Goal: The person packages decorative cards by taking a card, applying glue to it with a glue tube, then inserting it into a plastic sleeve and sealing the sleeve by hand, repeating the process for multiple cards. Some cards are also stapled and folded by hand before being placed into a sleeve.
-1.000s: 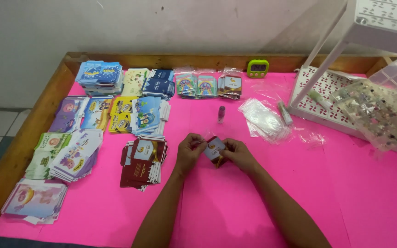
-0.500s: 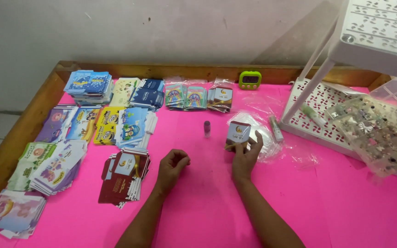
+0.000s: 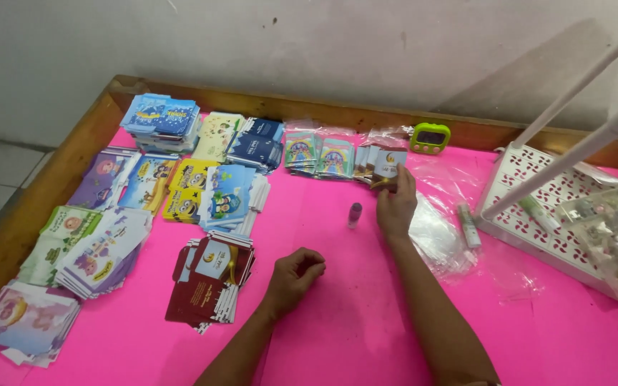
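Two hands: right hand (image 3: 397,204) grips small brown packet (image 3: 389,166) beside green timer (image 3: 429,137), left hand (image 3: 293,275) fisted empty; loose pinch could topple neighbouring packets.

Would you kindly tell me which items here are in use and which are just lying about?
In use:
right hand
small maroon packet
row of bagged packets

Lying about:
maroon envelope stack
green timer
small vial
white basket
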